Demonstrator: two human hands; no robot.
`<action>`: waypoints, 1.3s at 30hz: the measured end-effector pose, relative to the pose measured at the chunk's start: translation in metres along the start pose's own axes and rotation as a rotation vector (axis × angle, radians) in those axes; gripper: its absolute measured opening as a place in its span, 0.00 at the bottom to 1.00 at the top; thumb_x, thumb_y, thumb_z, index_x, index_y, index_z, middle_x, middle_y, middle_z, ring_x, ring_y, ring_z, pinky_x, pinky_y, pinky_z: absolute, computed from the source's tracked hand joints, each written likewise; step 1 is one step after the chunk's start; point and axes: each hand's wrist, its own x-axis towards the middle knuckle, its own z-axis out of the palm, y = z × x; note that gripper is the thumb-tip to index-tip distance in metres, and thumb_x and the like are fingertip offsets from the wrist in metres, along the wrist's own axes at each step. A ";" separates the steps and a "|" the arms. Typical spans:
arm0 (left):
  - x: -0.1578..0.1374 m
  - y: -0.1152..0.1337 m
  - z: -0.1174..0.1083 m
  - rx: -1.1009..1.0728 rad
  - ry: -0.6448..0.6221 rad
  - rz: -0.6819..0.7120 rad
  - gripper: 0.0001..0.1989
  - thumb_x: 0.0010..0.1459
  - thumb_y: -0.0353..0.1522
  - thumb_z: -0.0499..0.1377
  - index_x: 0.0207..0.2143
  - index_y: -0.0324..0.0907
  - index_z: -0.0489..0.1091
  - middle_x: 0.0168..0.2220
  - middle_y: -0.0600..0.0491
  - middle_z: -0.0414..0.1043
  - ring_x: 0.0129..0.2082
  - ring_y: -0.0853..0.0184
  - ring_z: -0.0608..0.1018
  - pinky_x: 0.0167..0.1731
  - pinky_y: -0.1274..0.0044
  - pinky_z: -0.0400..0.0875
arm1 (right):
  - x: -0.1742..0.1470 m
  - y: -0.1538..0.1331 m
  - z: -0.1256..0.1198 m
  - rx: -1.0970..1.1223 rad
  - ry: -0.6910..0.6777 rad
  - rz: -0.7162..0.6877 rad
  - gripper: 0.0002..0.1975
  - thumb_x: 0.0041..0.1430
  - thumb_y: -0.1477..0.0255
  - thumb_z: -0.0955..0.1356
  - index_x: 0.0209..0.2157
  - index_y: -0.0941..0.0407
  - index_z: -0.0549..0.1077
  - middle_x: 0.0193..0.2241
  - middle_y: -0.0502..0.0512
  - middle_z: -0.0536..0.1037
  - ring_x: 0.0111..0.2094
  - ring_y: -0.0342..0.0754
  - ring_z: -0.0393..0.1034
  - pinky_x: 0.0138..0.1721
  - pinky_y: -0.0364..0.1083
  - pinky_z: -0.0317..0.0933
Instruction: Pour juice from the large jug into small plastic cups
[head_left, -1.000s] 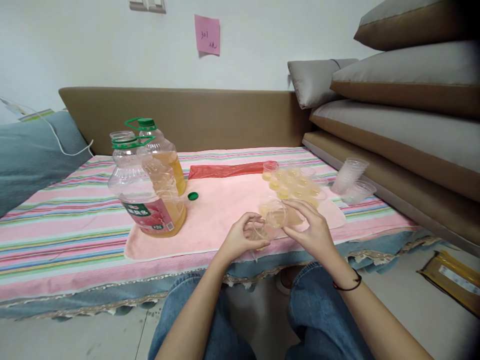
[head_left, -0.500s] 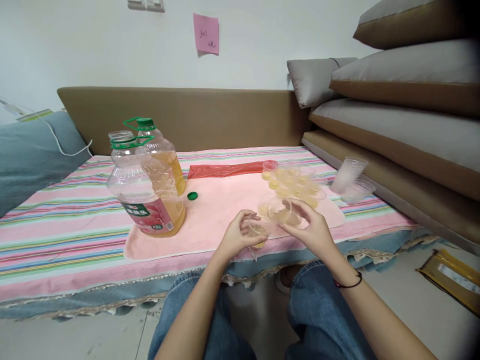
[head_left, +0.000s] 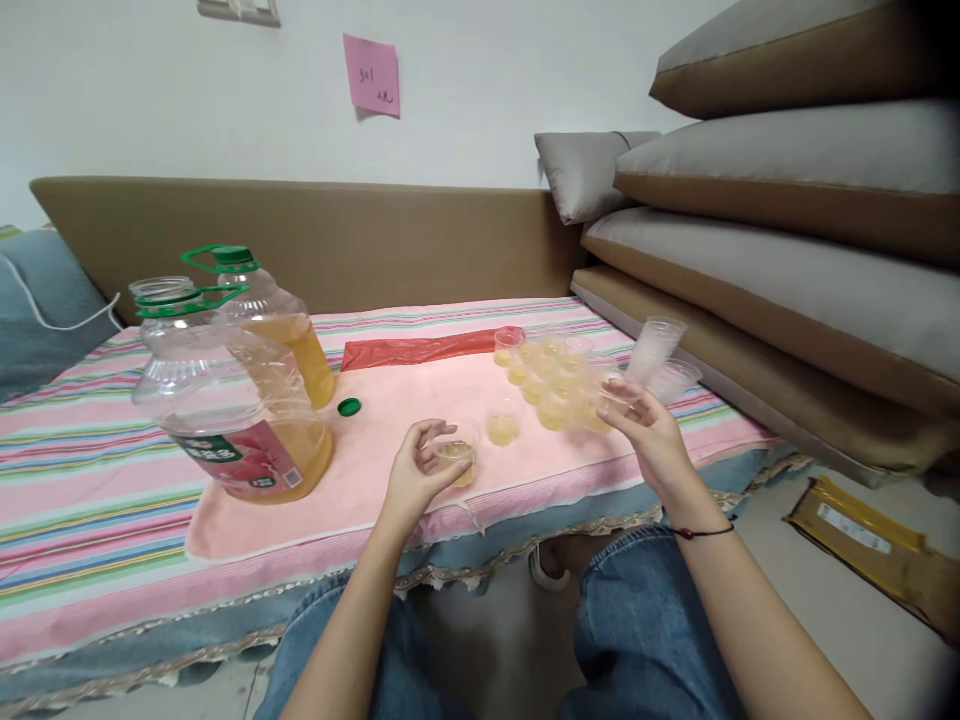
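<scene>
My left hand [head_left: 420,470] curls around a clear plastic cup [head_left: 459,462] with pale yellow juice in it, above the front of the pink cloth. At the right end of a cluster of filled cups [head_left: 551,385], my right hand [head_left: 645,420] has its fingers around the rim of another clear cup [head_left: 619,395]. That cup's lower part is hard to make out. One more cup of juice [head_left: 502,425] stands alone between my hands. A large open juice bottle [head_left: 232,410] stands to the left, partly full, with a capped bottle [head_left: 300,340] behind it.
A stack of nested cups [head_left: 656,350] leans at the right, beside a loose cup [head_left: 675,380]. A green cap [head_left: 349,407] and a red plastic strip [head_left: 427,347] lie on the pink cloth [head_left: 405,390]. Piled cushions [head_left: 787,230] border the right side.
My right hand has carried its cup rightward to the cluster's edge, away from my left hand. My left hand still holds its cup. The camera view has turned to the right.
</scene>
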 end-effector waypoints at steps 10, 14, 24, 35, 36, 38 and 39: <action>0.007 0.003 -0.012 0.000 0.161 0.015 0.32 0.39 0.40 0.72 0.45 0.44 0.64 0.52 0.43 0.72 0.53 0.55 0.76 0.51 0.62 0.71 | 0.071 0.055 -0.065 -0.078 0.292 0.061 0.36 0.23 0.61 0.80 0.39 0.58 0.72 0.41 0.59 0.74 0.41 0.55 0.71 0.40 0.50 0.69; 0.011 -0.004 -0.018 0.021 0.197 0.031 0.32 0.39 0.39 0.72 0.46 0.44 0.64 0.52 0.43 0.72 0.53 0.55 0.76 0.50 0.63 0.72 | 0.083 0.080 -0.070 -0.097 0.294 0.094 0.36 0.22 0.59 0.80 0.38 0.58 0.72 0.41 0.59 0.74 0.40 0.55 0.71 0.39 0.50 0.70; 0.012 -0.003 -0.018 0.051 0.200 0.007 0.31 0.42 0.38 0.72 0.48 0.45 0.65 0.53 0.45 0.72 0.54 0.56 0.75 0.48 0.67 0.74 | 0.091 0.107 -0.066 -0.125 0.206 0.135 0.37 0.24 0.59 0.80 0.40 0.56 0.73 0.44 0.60 0.74 0.42 0.55 0.71 0.41 0.53 0.72; 0.046 -0.004 -0.003 0.093 0.301 -0.014 0.32 0.39 0.41 0.72 0.45 0.42 0.66 0.52 0.41 0.73 0.50 0.57 0.77 0.52 0.62 0.69 | 0.070 0.071 -0.083 -0.232 0.317 0.072 0.35 0.25 0.70 0.79 0.42 0.54 0.71 0.45 0.61 0.74 0.44 0.62 0.71 0.47 0.62 0.67; 0.055 -0.003 -0.003 0.120 0.304 -0.023 0.32 0.39 0.41 0.72 0.45 0.41 0.66 0.52 0.40 0.73 0.49 0.57 0.77 0.52 0.62 0.69 | 0.063 0.060 -0.085 -0.246 0.373 0.010 0.34 0.29 0.71 0.78 0.45 0.54 0.71 0.50 0.63 0.71 0.48 0.62 0.69 0.51 0.62 0.64; 0.074 -0.002 -0.004 0.130 0.272 -0.049 0.33 0.37 0.41 0.72 0.44 0.41 0.66 0.53 0.40 0.73 0.46 0.59 0.78 0.51 0.62 0.69 | 0.049 0.038 -0.082 -0.268 0.470 -0.177 0.30 0.39 0.71 0.77 0.48 0.51 0.71 0.55 0.61 0.68 0.55 0.59 0.64 0.57 0.56 0.60; 0.085 -0.002 -0.003 0.127 0.255 -0.056 0.33 0.36 0.40 0.73 0.44 0.40 0.66 0.52 0.40 0.73 0.43 0.60 0.79 0.50 0.63 0.69 | 0.041 0.028 -0.076 -0.283 0.505 -0.354 0.26 0.46 0.72 0.75 0.49 0.52 0.71 0.53 0.62 0.69 0.54 0.59 0.65 0.56 0.55 0.62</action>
